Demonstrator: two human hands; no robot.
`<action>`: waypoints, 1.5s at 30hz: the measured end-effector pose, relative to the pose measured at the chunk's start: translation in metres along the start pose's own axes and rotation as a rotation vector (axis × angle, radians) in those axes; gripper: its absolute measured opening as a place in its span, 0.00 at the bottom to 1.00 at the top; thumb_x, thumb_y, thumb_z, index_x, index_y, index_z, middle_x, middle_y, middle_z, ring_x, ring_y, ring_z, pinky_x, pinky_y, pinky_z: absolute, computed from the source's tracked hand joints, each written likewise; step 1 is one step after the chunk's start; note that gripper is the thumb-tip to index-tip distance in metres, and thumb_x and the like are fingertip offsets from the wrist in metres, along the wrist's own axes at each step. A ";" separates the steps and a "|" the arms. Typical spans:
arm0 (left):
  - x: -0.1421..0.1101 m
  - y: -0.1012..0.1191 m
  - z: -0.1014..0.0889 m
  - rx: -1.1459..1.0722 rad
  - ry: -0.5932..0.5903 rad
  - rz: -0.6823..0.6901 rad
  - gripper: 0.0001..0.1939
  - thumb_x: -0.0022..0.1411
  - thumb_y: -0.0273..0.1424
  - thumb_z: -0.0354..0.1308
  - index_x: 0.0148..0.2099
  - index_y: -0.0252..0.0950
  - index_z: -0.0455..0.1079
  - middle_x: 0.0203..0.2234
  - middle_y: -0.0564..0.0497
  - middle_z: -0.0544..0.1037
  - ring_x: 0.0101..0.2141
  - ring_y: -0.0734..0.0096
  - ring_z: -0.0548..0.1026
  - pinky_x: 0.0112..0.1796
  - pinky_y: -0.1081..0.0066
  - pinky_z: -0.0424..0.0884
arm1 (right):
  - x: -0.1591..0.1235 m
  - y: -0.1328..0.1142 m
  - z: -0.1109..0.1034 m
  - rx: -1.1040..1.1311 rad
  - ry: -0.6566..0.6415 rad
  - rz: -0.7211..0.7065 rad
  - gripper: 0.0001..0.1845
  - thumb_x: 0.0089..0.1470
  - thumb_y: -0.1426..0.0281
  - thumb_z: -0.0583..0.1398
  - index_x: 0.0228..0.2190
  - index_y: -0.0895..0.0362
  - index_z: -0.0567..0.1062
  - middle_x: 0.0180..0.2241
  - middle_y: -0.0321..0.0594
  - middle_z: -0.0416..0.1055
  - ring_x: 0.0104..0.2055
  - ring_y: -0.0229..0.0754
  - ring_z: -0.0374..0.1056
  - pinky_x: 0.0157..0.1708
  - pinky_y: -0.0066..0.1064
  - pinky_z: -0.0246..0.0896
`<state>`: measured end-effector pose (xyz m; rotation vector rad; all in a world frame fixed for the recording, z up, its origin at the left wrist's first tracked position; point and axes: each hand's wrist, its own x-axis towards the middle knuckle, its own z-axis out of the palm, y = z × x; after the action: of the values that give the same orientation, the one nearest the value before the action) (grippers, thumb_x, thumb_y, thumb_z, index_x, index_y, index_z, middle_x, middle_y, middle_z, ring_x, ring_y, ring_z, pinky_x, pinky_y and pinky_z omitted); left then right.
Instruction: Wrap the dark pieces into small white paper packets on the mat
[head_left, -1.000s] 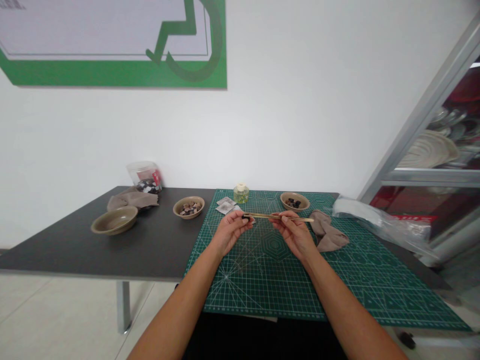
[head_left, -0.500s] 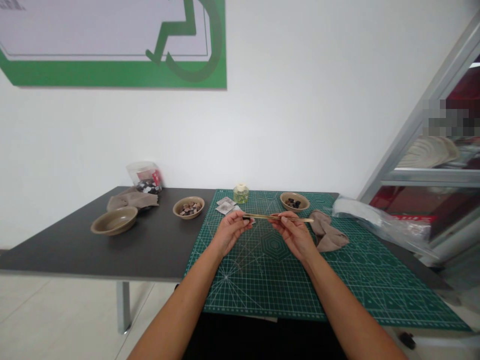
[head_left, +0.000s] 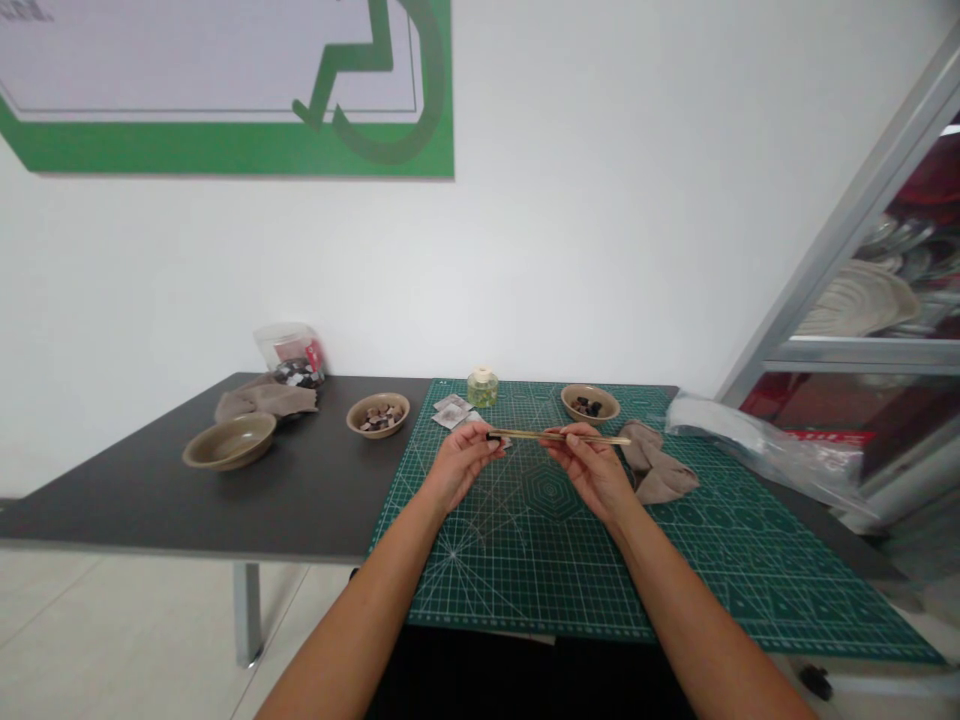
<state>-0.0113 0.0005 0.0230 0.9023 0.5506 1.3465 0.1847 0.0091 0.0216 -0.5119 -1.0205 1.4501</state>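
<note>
Golden stick (head_left: 525, 435) lies crosswise, left grip (head_left: 462, 462) pinching one end, right grip (head_left: 591, 468) its middle

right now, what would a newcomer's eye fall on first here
Probably the green mat, bright with white lines, over the right part of the dark table. Above it, near the middle, the left hand and right hand hold a thin golden stick level between them. High at the left, a big green-edged sign hangs on the white wall.
</note>
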 end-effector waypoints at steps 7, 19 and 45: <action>0.001 -0.002 -0.001 0.057 0.007 0.011 0.13 0.42 0.26 0.68 0.32 0.32 0.70 0.27 0.52 0.76 0.30 0.74 0.74 0.36 0.73 0.69 | 0.000 0.001 -0.002 -0.003 0.001 -0.005 0.06 0.43 0.67 0.66 0.27 0.53 0.75 0.34 0.35 0.77 0.37 0.39 0.73 0.35 0.25 0.69; 0.001 -0.003 0.000 0.106 0.011 0.018 0.12 0.41 0.26 0.68 0.30 0.32 0.70 0.25 0.53 0.75 0.28 0.76 0.72 0.34 0.75 0.67 | 0.001 0.002 -0.003 -0.007 -0.008 0.001 0.06 0.43 0.67 0.66 0.28 0.53 0.75 0.34 0.36 0.77 0.38 0.38 0.73 0.35 0.24 0.69; 0.001 -0.003 0.002 0.133 0.075 0.031 0.13 0.39 0.27 0.68 0.29 0.32 0.70 0.24 0.54 0.75 0.27 0.76 0.72 0.34 0.74 0.67 | 0.001 -0.001 -0.004 -0.029 0.017 0.013 0.06 0.43 0.67 0.66 0.27 0.53 0.75 0.34 0.35 0.77 0.38 0.40 0.73 0.35 0.27 0.69</action>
<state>-0.0082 0.0011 0.0217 0.9743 0.6928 1.3890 0.1885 0.0111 0.0209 -0.5517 -1.0281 1.4418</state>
